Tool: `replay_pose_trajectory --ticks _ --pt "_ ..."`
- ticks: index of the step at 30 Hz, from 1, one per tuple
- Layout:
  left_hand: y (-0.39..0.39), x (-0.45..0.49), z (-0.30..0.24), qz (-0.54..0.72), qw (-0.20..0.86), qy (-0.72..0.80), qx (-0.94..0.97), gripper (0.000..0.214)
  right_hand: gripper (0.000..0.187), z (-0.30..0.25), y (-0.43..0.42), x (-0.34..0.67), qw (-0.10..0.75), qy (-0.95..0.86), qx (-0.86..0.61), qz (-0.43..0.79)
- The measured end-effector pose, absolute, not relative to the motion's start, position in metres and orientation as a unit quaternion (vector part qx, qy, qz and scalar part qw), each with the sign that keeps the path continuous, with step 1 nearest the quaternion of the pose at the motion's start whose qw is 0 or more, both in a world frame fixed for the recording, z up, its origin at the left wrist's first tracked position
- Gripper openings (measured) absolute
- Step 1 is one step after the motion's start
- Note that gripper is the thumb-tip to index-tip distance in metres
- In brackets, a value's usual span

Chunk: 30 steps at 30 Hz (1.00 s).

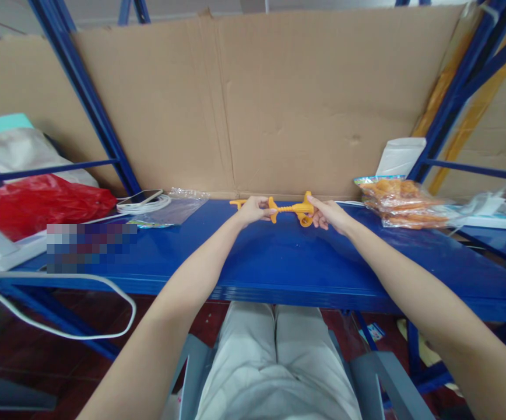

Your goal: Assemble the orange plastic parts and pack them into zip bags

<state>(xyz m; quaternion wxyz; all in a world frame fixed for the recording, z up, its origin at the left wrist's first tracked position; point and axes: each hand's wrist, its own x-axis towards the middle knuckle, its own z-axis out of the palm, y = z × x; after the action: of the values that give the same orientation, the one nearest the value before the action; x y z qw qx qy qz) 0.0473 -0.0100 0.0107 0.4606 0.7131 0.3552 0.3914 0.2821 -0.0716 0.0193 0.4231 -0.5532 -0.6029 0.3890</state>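
A yellow-orange plastic toy (288, 209) with a ribbed, screw-like middle stretches between my two hands, just above the blue shelf top (279, 251). My left hand (255, 211) grips its left part near a curved, wing-like piece, and a thin rod end sticks out beyond the fingers. At the other end, my right hand (326, 216) pinches the right part, beside an upright tab and a small round ring underneath. My fingers cover some of the toy, so its whole shape and exact kind cannot be made out.
Bags of orange pieces (401, 201) are stacked at the right. Left lie an opened clear plastic bag (176, 209), a phone (141, 197), a coiled white cable (148, 205), a red bag (45, 201) and a power strip (21, 251). A cardboard panel (305, 105) stands behind, between blue posts.
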Motion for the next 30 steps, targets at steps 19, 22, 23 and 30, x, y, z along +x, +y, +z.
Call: replay_pose_trajectory --ticks 19,22,23,30 --pt "-0.0068 0.0474 0.0082 0.388 0.448 0.358 0.721 0.017 0.057 0.0193 -0.0711 0.2782 0.413 -0.553 -0.571 0.444" --pt "-0.0057 0.0467 0.0075 0.387 0.45 0.353 0.723 0.017 0.062 0.0209 -0.0713 0.2802 0.382 -0.563 -0.587 0.439" --pt "-0.0053 0.0463 0.0072 0.387 0.451 0.352 0.723 0.017 0.063 0.0217 -0.0714 0.281 0.382 -0.563 -0.586 0.439" --pt "-0.0064 0.0456 0.0083 0.392 0.439 0.367 0.72 0.013 0.04 0.0263 -0.0755 0.2812 0.407 -0.578 -0.555 0.439"
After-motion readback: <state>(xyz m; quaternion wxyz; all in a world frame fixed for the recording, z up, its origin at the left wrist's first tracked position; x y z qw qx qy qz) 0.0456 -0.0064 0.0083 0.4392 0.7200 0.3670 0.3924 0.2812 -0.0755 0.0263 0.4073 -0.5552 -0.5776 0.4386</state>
